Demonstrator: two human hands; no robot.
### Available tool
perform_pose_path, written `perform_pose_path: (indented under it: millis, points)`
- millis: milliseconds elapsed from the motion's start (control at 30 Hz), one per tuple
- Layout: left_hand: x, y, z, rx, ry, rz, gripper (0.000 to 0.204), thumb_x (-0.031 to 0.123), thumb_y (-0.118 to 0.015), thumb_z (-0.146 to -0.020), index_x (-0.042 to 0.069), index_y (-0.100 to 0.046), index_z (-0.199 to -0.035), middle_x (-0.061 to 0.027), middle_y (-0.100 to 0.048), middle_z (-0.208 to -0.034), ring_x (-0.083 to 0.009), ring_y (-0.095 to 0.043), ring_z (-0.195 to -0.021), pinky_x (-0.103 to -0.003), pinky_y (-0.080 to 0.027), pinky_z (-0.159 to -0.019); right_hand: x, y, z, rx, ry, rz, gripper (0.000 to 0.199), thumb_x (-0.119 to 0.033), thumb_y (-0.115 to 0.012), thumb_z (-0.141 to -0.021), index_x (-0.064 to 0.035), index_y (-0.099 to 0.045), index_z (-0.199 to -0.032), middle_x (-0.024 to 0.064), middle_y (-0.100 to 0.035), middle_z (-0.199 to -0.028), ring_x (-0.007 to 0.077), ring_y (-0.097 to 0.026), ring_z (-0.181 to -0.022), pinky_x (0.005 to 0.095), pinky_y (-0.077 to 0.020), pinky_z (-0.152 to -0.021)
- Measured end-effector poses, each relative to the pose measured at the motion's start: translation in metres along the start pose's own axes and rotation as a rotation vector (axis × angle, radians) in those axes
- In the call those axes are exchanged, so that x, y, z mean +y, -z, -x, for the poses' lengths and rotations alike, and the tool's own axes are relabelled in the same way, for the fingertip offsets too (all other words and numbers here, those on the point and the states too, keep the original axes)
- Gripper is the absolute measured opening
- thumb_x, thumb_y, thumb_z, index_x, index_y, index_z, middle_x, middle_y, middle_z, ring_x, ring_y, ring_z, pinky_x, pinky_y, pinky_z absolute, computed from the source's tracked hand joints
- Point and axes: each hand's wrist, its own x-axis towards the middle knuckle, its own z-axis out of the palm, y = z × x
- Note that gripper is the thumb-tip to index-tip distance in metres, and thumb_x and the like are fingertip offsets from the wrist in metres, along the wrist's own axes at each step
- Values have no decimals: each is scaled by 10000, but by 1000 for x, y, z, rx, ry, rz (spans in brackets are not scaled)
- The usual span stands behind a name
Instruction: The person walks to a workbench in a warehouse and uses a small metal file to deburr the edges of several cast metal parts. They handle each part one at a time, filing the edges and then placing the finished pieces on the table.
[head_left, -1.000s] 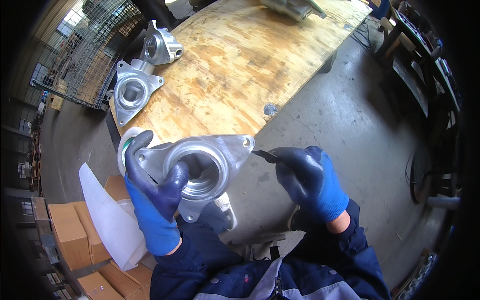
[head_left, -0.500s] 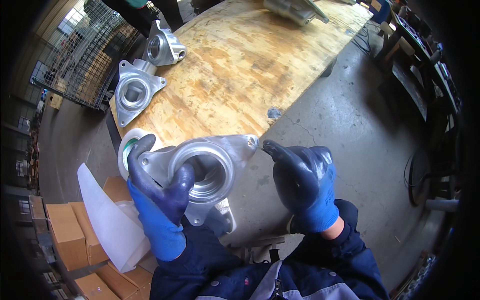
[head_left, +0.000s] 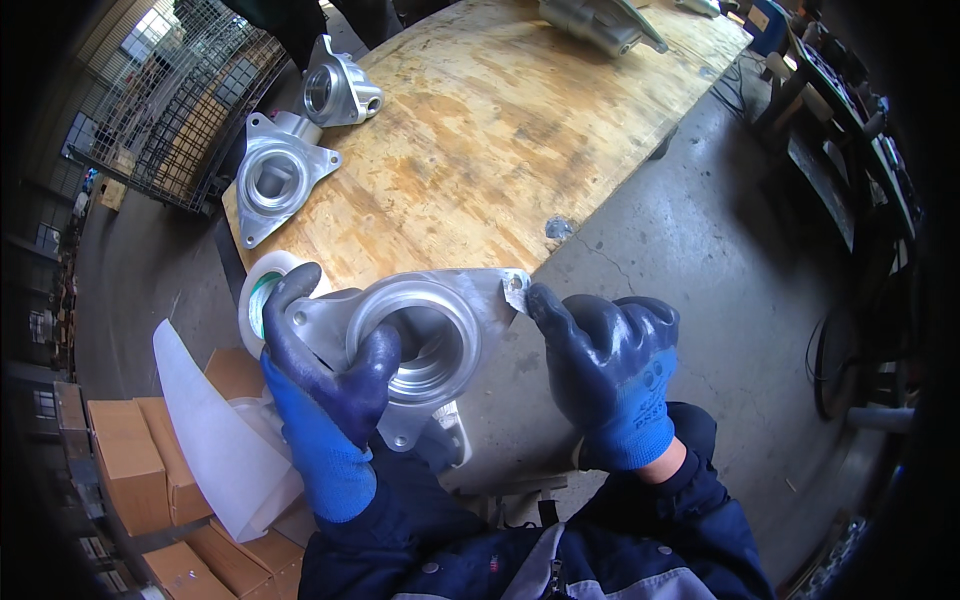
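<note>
My left hand (head_left: 335, 375), in a blue glove with a dark coated palm, grips a silvery flanged metal casting (head_left: 475, 325). Its thumb reaches into the wide round bore, and the other fingers are behind the flange. A small pale strip (head_left: 515, 292) bends off the casting's right ear, next to the bolt hole. At the strip's edge, my gloved right hand (head_left: 610, 365) is closed in a pinch, its fingers curled. Just behind my left hand, a white tape roll (head_left: 252, 310) with a green inside stands at the table's near left corner.
The wooden table (head_left: 450, 170) carries two similar castings (head_left: 270, 180) on its left edge and another metal housing (head_left: 600, 25) at the far end. Cardboard boxes (head_left: 130, 455) and a white sheet (head_left: 205, 430) are at lower left. Beyond stands a wire cage (head_left: 185, 110); a person's legs show behind the table.
The pale strip now stands out from the casting's right ear, beside my right fingertips. Both hands and the casting sit slightly farther right in the picture, as does the table.
</note>
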Motion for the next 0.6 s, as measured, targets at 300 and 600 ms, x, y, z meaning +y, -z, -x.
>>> perform_pose_path:
  millis: [300,600]
  points:
    - [-3,1,-1,-9,-20,-29,715,109,-765,-720,-31,-512,-1374,-235,-667,-1186,-311,-679,-1076,-439,-555,-973,5,-5,0,22,-7,-170,584,-52,-717,-707,-188,-719,-1274,12,-636,-890,229,-616,-773,428,-432,-763]
    - [0,1,0,-16,-6,-16,708,115,-758,-732,-33,-507,-1377,-225,-681,-1150,-303,-686,-1047,-432,-556,-962,3,0,-15,68,18,-158,416,11,-706,-756,-81,-756,-1158,101,-691,-751,283,-648,-610,397,-501,-573]
